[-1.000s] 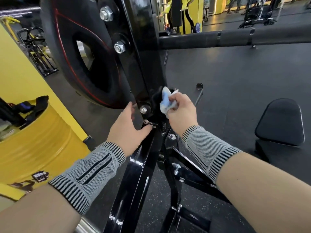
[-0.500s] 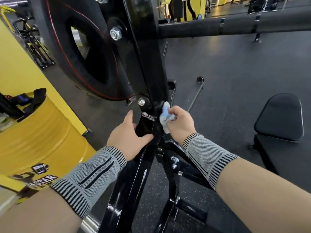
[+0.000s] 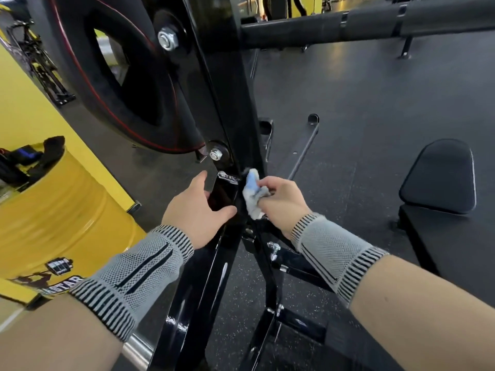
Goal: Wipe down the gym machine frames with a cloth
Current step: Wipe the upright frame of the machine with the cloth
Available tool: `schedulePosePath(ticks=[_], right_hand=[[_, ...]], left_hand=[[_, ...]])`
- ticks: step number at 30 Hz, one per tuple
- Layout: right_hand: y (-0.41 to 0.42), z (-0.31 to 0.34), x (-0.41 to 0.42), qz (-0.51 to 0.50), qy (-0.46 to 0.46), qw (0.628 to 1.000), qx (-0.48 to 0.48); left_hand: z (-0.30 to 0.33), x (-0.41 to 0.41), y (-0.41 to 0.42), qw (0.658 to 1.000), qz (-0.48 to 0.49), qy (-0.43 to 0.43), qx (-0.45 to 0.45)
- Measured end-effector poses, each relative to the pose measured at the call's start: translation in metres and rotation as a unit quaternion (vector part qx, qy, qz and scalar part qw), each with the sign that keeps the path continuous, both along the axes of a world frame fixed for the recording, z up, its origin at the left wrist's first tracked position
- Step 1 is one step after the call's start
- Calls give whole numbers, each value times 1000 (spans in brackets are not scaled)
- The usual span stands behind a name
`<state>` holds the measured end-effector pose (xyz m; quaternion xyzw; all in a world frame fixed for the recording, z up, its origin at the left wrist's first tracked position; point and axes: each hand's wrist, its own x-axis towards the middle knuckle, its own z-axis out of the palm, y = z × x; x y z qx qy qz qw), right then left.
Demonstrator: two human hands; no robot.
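A glossy black machine frame [image 3: 198,285] rises from the floor through the middle of the view to a tall upright post [image 3: 230,84]. My right hand [image 3: 281,202] grips a crumpled white and blue cloth [image 3: 253,194] and presses it against the right side of the post, just below a bolted joint. My left hand [image 3: 197,210] holds the slanted frame bar from the left, thumb across its front face and fingers behind it. Both wrists wear grey knitted bands.
A large black weight plate [image 3: 126,76] with a red ring hangs at upper left. A yellow drum [image 3: 59,210] stands left. A padded black bar [image 3: 375,25] crosses the top right. A black seat pad [image 3: 439,175] sits at right on dark rubber floor [image 3: 348,108].
My right hand has slid the cloth down the post, from beside the lower bolt to below it. My left hand has stayed on the frame bar. The view has tilted downward.
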<state>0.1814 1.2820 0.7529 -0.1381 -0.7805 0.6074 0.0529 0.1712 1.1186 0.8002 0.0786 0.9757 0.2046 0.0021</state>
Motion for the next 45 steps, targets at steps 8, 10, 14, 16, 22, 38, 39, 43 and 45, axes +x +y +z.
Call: schedulePosePath(ticks=[8, 10, 14, 16, 22, 38, 39, 43, 45], right_hand=[[8, 16, -28, -118, 50, 991, -36], [-5, 7, -17, -94, 23, 995, -16], [-4, -3, 6, -5, -3, 999, -36], [8, 4, -2, -62, 25, 996, -62], [-8, 4, -18, -106, 26, 994, -30], [-27, -22, 22, -11, 56, 998, 25], [-25, -24, 28, 13, 57, 998, 39], [7, -7, 3, -101, 81, 990, -62], [11, 0, -16, -134, 117, 983, -33]], left_hand=[[1, 3, 3, 1000, 0, 4, 6], [0, 2, 2, 1000, 1, 4, 10], [0, 2, 2, 1000, 7, 2, 13], [0, 4, 2, 1000, 9, 2, 13], [0, 4, 4, 1000, 12, 10, 27], [0, 8, 9, 999, 30, 15, 9], [-1, 8, 8, 999, 32, 14, 11], [-2, 11, 10, 999, 36, 19, 8], [-2, 11, 10, 999, 35, 21, 7]])
